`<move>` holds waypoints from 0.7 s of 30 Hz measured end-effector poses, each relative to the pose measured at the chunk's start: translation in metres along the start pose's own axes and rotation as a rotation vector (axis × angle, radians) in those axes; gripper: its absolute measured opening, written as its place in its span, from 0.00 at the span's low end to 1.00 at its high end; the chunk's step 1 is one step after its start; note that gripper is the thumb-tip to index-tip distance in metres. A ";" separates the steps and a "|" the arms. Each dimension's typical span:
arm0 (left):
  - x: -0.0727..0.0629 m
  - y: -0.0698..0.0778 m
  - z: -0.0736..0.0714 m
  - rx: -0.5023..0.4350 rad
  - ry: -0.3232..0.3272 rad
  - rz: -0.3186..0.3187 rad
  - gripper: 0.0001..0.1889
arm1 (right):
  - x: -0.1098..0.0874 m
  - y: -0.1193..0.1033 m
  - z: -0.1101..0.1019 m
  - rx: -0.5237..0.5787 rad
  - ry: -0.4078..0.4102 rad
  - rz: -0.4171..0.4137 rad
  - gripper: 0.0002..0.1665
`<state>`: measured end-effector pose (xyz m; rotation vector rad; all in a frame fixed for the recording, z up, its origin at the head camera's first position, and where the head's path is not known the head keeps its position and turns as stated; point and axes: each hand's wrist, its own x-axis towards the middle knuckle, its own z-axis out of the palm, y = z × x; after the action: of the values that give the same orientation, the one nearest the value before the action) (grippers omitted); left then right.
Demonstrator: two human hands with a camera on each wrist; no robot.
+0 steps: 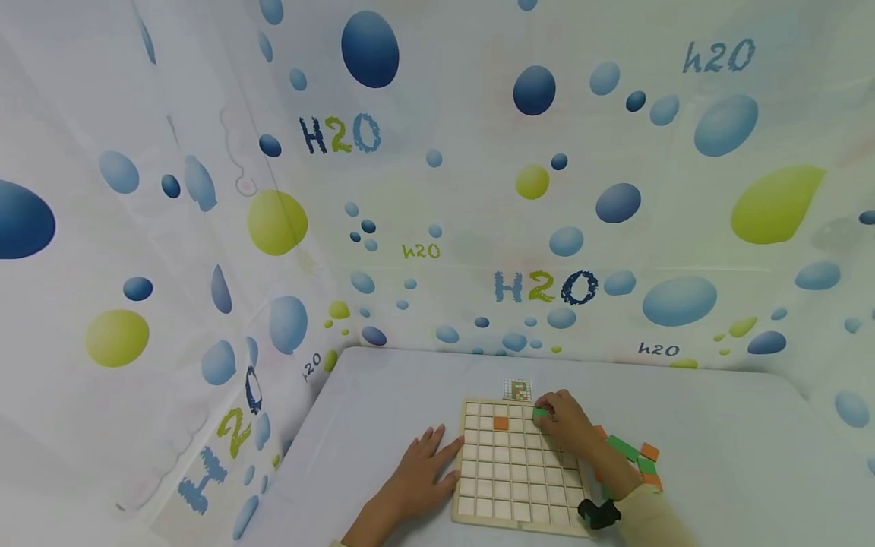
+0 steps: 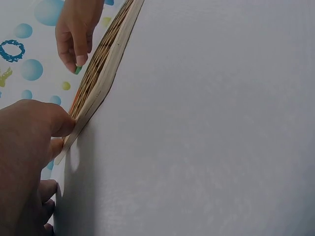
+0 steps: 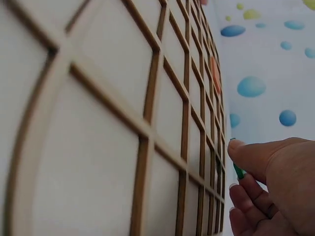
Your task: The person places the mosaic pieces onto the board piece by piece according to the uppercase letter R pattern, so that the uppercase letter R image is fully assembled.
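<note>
A wooden grid board (image 1: 513, 481) with square cells lies on the white table. My right hand (image 1: 566, 422) pinches a green tile (image 1: 540, 412) between thumb and fingertips, over the board's far right part; in the right wrist view the green tile (image 3: 238, 169) stands on edge in the pinch. One orange tile (image 1: 501, 423) sits in a cell near the far edge. My left hand (image 1: 422, 472) lies at the board's left edge with fingers spread, the thumb and index fingertip touching the frame. In the left wrist view those fingertips meet the board's side (image 2: 101, 88).
Beyond the board's far edge lies a small pattern card (image 1: 517, 390). Several loose green tiles (image 1: 623, 447) and orange tiles (image 1: 650, 452) lie right of the board, partly under my right forearm. A curtain (image 1: 451, 197) printed with blue and green drops hangs behind the table.
</note>
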<state>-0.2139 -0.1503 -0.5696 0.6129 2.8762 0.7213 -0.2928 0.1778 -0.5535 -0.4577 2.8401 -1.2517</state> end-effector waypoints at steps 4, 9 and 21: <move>-0.001 0.001 0.000 -0.002 0.004 0.008 0.31 | 0.002 -0.006 0.013 -0.058 0.006 -0.013 0.13; -0.001 0.001 0.000 0.000 0.003 0.007 0.31 | 0.004 -0.013 0.025 -0.128 0.010 -0.026 0.11; -0.002 0.001 -0.001 -0.004 -0.004 0.010 0.31 | 0.002 -0.027 0.033 -0.217 0.028 -0.050 0.09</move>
<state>-0.2122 -0.1505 -0.5685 0.6276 2.8695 0.7255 -0.2836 0.1356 -0.5563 -0.5214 3.0203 -0.9659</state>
